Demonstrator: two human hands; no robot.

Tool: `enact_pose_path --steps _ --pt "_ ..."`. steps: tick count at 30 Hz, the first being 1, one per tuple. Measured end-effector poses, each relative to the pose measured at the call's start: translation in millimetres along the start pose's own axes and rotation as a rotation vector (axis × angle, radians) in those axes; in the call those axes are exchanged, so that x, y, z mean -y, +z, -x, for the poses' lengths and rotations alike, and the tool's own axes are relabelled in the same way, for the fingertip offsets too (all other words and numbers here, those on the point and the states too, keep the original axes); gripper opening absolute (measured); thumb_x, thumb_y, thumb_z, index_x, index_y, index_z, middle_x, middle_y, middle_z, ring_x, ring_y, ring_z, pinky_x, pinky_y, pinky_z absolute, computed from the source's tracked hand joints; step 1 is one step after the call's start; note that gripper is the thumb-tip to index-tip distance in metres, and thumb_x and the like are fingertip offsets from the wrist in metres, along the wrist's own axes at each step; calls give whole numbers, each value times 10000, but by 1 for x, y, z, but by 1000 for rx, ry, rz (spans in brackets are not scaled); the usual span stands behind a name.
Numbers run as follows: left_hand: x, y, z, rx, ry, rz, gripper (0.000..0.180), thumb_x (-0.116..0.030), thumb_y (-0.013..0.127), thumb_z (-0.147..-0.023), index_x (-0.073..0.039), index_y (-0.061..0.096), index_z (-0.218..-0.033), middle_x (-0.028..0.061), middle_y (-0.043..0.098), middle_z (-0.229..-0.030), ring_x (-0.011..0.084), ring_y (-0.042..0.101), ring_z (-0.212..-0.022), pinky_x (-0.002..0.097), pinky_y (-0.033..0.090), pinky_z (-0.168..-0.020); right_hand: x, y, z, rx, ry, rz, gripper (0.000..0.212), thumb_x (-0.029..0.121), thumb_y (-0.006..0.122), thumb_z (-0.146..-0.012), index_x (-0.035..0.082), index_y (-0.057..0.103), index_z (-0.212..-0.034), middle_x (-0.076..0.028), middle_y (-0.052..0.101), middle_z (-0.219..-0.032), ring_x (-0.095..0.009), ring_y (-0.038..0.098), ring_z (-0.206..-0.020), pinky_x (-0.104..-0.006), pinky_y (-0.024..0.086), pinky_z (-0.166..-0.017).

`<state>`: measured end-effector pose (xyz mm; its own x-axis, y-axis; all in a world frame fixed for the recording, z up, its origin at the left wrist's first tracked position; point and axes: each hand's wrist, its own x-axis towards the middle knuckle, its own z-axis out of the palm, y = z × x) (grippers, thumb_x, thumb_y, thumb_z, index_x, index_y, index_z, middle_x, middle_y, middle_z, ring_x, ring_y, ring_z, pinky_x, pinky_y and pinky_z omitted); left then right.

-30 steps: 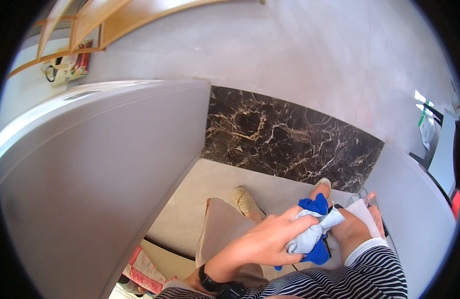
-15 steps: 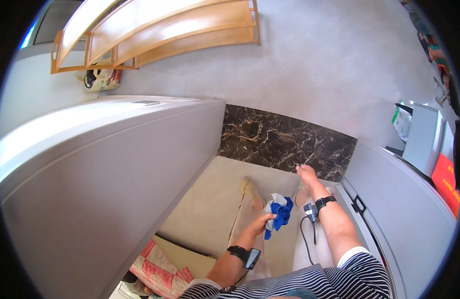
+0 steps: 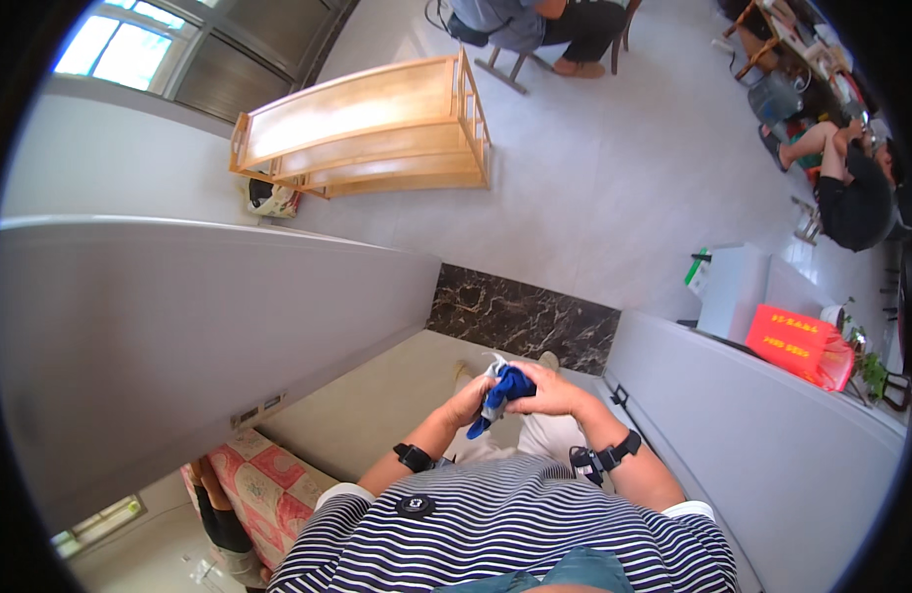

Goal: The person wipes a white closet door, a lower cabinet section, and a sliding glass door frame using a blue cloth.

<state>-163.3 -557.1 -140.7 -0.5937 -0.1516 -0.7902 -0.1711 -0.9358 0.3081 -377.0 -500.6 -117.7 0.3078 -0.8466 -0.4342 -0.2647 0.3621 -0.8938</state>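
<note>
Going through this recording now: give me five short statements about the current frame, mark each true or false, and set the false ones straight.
1. The left hand and right hand both hold a blue-and-grey cloth. True.
2. The wooden rack stands at the picture's lower right. False: the wooden rack is at the upper left.
3. A dark marbled strip crosses the floor beyond the hands. True.
4. The wearer's shirt is one solid colour. False: the shirt has dark and white stripes.
5. A black strap sits on the left forearm. True.
</note>
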Motion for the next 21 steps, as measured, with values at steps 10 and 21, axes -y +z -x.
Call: enact_pose_path --steps 10,21 --pt "-119 88 16 168 443 107 538 -452 487 -978 -190 367 -1433 86 548 -1293 223 583 -1131 432 520 -893 99 -124 -8 -267 57 63 569 390 775 -711 -1 622 -1095 -182 688 -944 -282 672 -875 -361 519 -794" --pt "-277 109 -55 301 392 141 535 -441 623 -908 -126 518 -1327 83 608 -1257 216 594 -1138 403 468 -992 183 -244 -70 -103 48 -351 415 199 757 -808 1 604 -1138 -27 656 -984 -109 607 -878 -275 501 -811"
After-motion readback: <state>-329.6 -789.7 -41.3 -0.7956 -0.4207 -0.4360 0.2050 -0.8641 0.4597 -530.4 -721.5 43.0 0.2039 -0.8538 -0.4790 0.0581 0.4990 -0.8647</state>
